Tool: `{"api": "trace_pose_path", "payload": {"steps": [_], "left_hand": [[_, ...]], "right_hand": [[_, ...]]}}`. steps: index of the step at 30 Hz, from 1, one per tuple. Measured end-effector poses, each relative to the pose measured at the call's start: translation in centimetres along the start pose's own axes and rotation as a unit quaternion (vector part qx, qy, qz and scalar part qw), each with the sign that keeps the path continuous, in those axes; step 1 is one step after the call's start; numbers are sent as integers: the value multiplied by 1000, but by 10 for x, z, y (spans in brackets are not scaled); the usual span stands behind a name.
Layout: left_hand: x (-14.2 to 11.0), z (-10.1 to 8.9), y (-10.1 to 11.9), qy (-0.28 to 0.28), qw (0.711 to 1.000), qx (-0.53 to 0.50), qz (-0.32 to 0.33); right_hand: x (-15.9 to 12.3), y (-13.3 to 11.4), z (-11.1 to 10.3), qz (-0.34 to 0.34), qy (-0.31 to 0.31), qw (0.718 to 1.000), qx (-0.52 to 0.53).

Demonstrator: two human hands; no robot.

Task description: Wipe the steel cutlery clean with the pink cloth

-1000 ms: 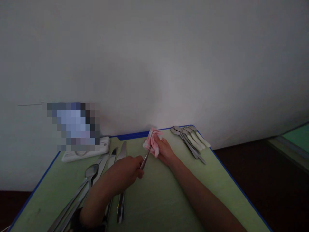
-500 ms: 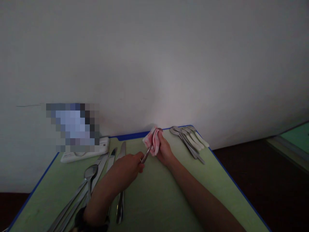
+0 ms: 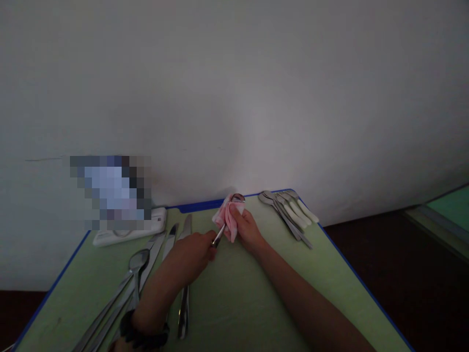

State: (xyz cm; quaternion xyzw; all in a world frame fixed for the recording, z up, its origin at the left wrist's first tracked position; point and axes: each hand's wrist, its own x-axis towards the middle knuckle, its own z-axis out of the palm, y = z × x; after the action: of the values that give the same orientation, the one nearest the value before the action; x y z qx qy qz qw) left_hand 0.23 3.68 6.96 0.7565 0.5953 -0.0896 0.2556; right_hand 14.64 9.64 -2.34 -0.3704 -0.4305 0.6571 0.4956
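My left hand [image 3: 198,249] is closed around the handle of a metal spoon [image 3: 219,235], which slants up and away from me. Wrapped about the spoon's upper part is a pink and white cloth [image 3: 229,220], pinched in my right hand [image 3: 247,226]. The rim of the spoon's bowl shows just above the cloth; the rest of the bowl is covered. Under and beside my left forearm lie several table knives [image 3: 183,313] and spoons [image 3: 139,260], partly hidden by the arm.
Spoons [image 3: 269,196] and white-handled forks [image 3: 298,210] lie at the table's back right. A white stand [image 3: 128,234] with a blurred-out device [image 3: 110,188] is at the back left. The green table [image 3: 249,303] has a blue edge and meets a wall [image 3: 234,98].
My right hand and the cloth have slid slightly down the spoon and to the left, so more of the bowl's rim shows. My left hand keeps its grip on the handle.
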Motion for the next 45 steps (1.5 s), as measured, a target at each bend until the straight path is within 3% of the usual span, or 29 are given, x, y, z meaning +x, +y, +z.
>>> {"api": "trace_pose_path", "payload": {"steps": [5, 10, 16, 20, 23, 27, 30, 37, 40, 45], "left_hand": [[-5, -9, -19, 34, 999, -7, -36], [-18, -25, -29, 125, 991, -42, -31], [-31, -31, -14, 196, 977, -82, 1], [-50, -37, 0, 235, 967, -99, 0], [-67, -42, 7, 237, 967, -95, -25], [-84, -49, 9, 231, 970, -74, -24], [-90, -53, 9, 229, 971, -68, -5], [-103, -52, 17, 207, 973, -89, 57], [-108, -49, 20, 193, 975, -97, 51], [-110, -46, 22, 178, 979, -91, 40]], "right_hand": [[-6, -11, 5, -4, -25, 998, -49], [-12, -24, 12, 8, -56, 994, -92], [-18, -29, 18, -17, -62, 987, -150], [-30, -55, 29, -59, -174, 955, -234], [-42, -89, 38, -67, -275, 903, -323], [-57, -138, 47, -100, -317, 830, -448], [-68, -165, 52, -111, -299, 789, -525], [-78, -174, 46, -96, -292, 781, -544], [-79, -176, 43, -102, -290, 784, -539], [-85, -185, 48, -94, -325, 761, -554]]}}
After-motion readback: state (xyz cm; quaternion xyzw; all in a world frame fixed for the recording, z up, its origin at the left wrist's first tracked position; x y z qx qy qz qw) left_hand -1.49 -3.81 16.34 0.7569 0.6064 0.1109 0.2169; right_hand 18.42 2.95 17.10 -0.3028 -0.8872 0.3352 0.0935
